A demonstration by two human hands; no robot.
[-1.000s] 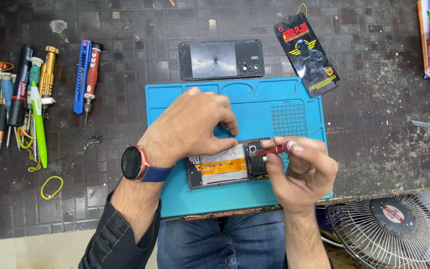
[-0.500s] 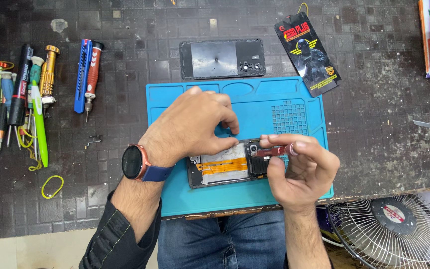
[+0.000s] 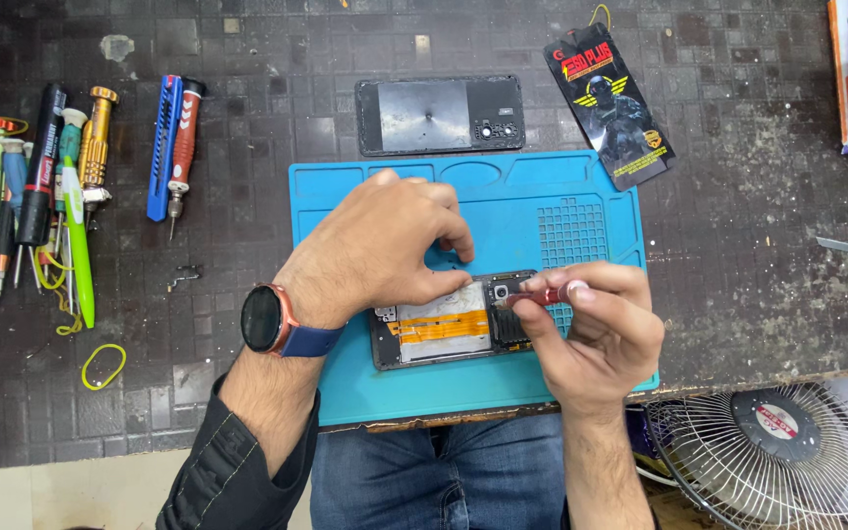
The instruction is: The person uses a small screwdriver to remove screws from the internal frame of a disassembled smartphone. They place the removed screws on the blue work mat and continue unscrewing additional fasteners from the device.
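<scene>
Working over an opened phone (image 3: 449, 332) lying face down on a blue repair mat (image 3: 581, 378), near the mat's front edge, with its orange flex cable and bare board showing. Pressing down on the phone's upper edge with the left hand (image 3: 385, 250), fingers curled and spread over it, fingertips touching the frame and the pale part beside the camera end, nothing gripped inside the palm. Wearing a round dark watch with a blue strap on that wrist, a dark sleeve pushed back behind it. Pinching a small red screwdriver (image 3: 547, 293) in the right hand (image 3: 596, 334), thumb and first fingers closed around its shaft, the remaining fingers folded under; holding the tool almost level, its tip resting at the phone's camera corner, though whether actually seated in a screw is probably too small to tell. Lying beyond the mat's far edge, just apart from it, a removed black back cover (image 3: 441, 115) with its camera cut-outs to the right. Lying tilted to the right of that cover, a black printed packet (image 3: 609, 103) with a yellow hang loop. Sitting well apart on the left of the dark, scuffed table (image 3: 758, 255), a row of screwdrivers and tools (image 3: 51, 196), with a yellow rubber band (image 3: 102, 365) in front of them. Showing below the table's edge at lower right, a wire fan guard (image 3: 777, 456), beside blue-trousered knees.
</scene>
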